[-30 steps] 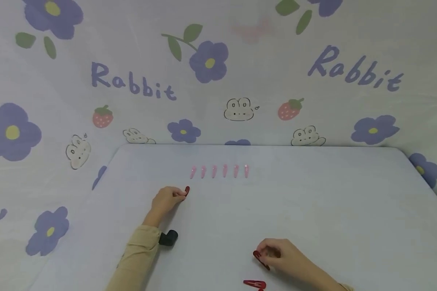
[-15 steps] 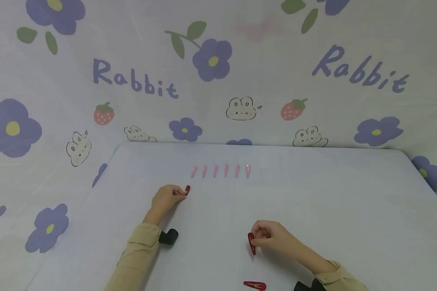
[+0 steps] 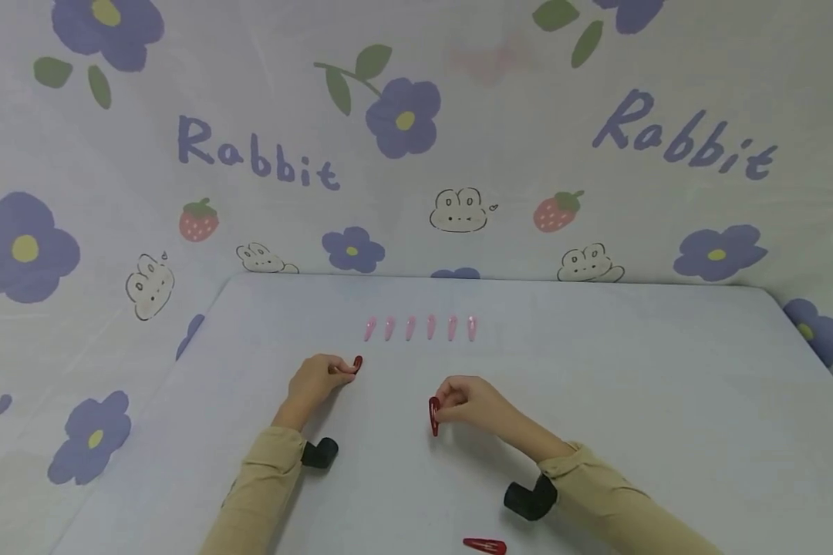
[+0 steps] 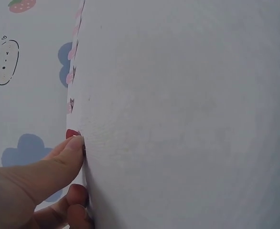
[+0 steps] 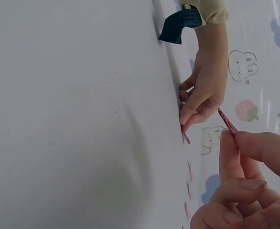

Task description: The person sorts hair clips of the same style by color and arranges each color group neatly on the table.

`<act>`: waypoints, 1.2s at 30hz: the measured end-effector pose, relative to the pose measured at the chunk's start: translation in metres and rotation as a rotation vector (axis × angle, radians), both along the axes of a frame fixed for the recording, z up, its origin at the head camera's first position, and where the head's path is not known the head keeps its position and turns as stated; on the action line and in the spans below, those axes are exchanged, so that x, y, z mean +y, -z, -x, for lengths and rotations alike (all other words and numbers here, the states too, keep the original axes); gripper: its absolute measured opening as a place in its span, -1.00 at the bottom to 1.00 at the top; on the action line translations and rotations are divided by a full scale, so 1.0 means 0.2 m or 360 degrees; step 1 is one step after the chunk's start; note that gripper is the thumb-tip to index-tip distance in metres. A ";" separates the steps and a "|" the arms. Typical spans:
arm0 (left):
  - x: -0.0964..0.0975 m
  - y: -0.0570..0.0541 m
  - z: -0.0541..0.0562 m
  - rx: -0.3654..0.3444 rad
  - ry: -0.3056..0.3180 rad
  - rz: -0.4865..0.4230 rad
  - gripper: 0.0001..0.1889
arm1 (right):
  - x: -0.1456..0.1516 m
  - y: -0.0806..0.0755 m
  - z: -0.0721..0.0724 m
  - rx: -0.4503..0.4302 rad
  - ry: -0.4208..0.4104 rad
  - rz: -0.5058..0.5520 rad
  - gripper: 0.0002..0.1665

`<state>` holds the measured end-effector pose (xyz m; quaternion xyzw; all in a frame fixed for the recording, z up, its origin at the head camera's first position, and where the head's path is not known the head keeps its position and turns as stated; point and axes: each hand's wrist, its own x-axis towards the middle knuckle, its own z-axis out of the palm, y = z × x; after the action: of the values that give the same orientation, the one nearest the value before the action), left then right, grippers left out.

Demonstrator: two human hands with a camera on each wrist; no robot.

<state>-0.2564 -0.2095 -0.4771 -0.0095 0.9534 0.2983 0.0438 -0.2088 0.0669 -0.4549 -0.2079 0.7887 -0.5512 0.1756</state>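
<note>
My left hand [image 3: 315, 383] pinches a dark red snap hair clip [image 3: 357, 361] on the white table, just in front of the leftmost of several pink hair clips [image 3: 410, 328] set in a row. In the left wrist view, thumb and fingertips cover most of that clip, leaving a red end [image 4: 72, 133] showing. Farther right, my right hand [image 3: 477, 405] holds a second red hair clip [image 3: 434, 416] between thumb and index finger, its length running near to far. The right wrist view shows this clip [image 5: 227, 122] raised off the tabletop.
Another red hair clip [image 3: 484, 546] lies sideways at the near edge of the head view. Behind the white table [image 3: 632, 385] hangs a cloth [image 3: 264, 216] printed with flowers and rabbits. Black wrist cameras [image 3: 531, 498] stick out from both sleeves.
My right hand has carried its red clip away from me and to the left, turning it more upright in the head view. The left hand stays put on its clip.
</note>
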 end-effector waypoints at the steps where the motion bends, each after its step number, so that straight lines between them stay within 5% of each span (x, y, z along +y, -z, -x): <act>1: 0.00 0.00 0.00 0.0000 0.0002 0.0000 -0.91 | -0.02 0.00 0.01 -0.0016 0.0012 0.0015 -0.85; 16: -0.02 0.01 0.04 -0.0028 0.0010 -0.0017 -0.88 | -0.26 0.04 0.19 -0.0120 0.0314 0.0033 -0.83; 26: -0.02 0.01 0.02 -0.0050 -0.0001 -0.0036 -0.88 | -0.38 0.16 0.32 0.0022 0.0460 -0.0160 -0.86; 36: -0.02 0.01 0.03 -0.0037 -0.0024 -0.0041 -0.89 | -0.46 0.16 0.38 0.0051 0.0571 -0.0162 -0.86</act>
<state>-0.2625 -0.2130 -0.4787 -0.0196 0.9489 0.3106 0.0527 -0.2845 -0.0261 -0.4874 -0.0634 0.8428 -0.5296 0.0721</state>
